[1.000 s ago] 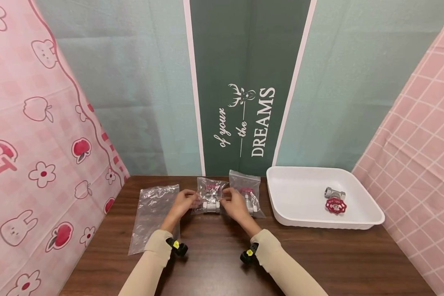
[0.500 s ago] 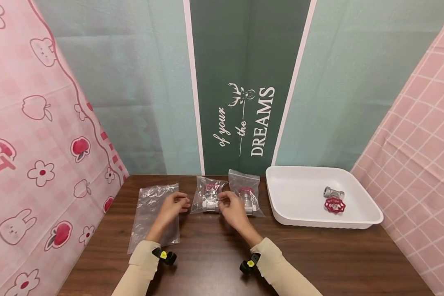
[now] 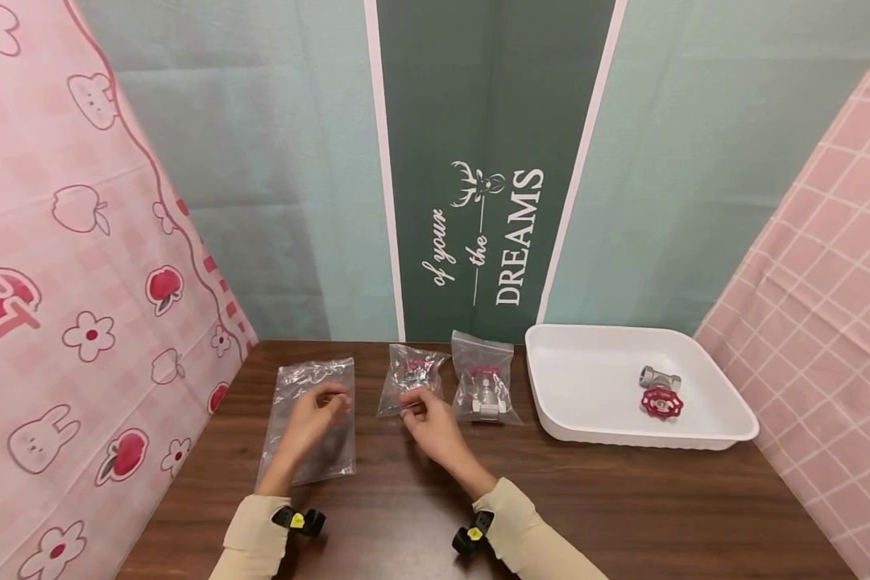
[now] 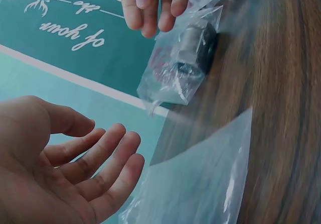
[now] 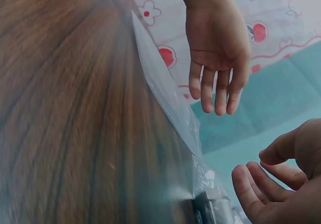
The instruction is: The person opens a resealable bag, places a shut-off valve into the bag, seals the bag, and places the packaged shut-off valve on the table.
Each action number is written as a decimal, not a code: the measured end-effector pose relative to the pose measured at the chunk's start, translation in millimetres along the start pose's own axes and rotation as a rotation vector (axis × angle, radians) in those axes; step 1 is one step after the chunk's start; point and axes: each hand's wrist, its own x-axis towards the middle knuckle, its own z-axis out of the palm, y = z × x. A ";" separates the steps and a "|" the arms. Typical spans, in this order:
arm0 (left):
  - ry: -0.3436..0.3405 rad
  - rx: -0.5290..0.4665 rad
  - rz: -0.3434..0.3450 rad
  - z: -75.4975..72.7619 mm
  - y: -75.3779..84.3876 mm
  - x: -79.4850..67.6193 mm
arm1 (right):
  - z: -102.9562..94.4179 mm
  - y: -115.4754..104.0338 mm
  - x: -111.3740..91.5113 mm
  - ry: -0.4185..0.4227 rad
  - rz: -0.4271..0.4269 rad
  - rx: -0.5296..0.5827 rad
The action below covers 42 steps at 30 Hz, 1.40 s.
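Note:
My left hand (image 3: pixel 313 420) hovers over a flat clear plastic bag (image 3: pixel 339 451), its fingers relaxed and holding nothing. In the left wrist view the same hand (image 4: pixel 75 163) is palm-up beside that bag. My right hand (image 3: pixel 429 423) is raised in front of a clear zip bag (image 3: pixel 399 387) with a valve (image 4: pixel 190 45) inside; its fingers are loosely bent with nothing between them. In the head view this hand hides the metal body of that valve. Just to the right lies a second zip bag (image 3: pixel 464 354) holding another valve (image 3: pixel 487 403) with a red handwheel.
A white tray (image 3: pixel 573 403) stands at the right on the brown wooden table (image 3: pixel 609 507). Inside it sits a bare metal valve (image 3: pixel 661 395) with a red handwheel. A green printed curtain (image 3: pixel 319 201) hangs behind the table, with pink cloths at both sides.
My left hand has moved left, away from the middle bagged valve to over the flat bag. My right hand has let go of that bag and drawn slightly left and nearer to me.

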 end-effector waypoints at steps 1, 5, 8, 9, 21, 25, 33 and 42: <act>0.008 0.012 0.010 -2.9 -0.2 -1.3 | 2.8 -0.3 0.4 -0.005 0.001 0.002; 0.029 0.048 0.029 -15.2 -2.4 -4.8 | 14.2 -0.2 3.7 -0.026 -0.009 0.002; 0.054 0.082 0.028 -24.9 -6.0 -6.3 | 23.0 0.5 7.5 -0.048 -0.009 0.002; 0.064 0.102 0.033 -28.3 -7.4 -6.8 | 25.9 0.6 8.7 -0.056 -0.006 0.005; 0.223 0.353 -0.005 -61.5 -30.2 -8.9 | 48.7 3.2 20.3 -0.106 0.004 -0.055; 0.263 0.367 -0.041 -68.1 -39.7 -7.3 | 55.4 2.2 23.1 -0.116 -0.001 -0.092; 0.224 0.362 -0.065 -72.9 -52.3 -6.4 | 63.8 1.8 24.6 -0.163 0.034 -0.138; 0.169 0.354 -0.098 -68.4 -53.0 -3.3 | 68.3 1.0 25.3 -0.183 0.060 -0.133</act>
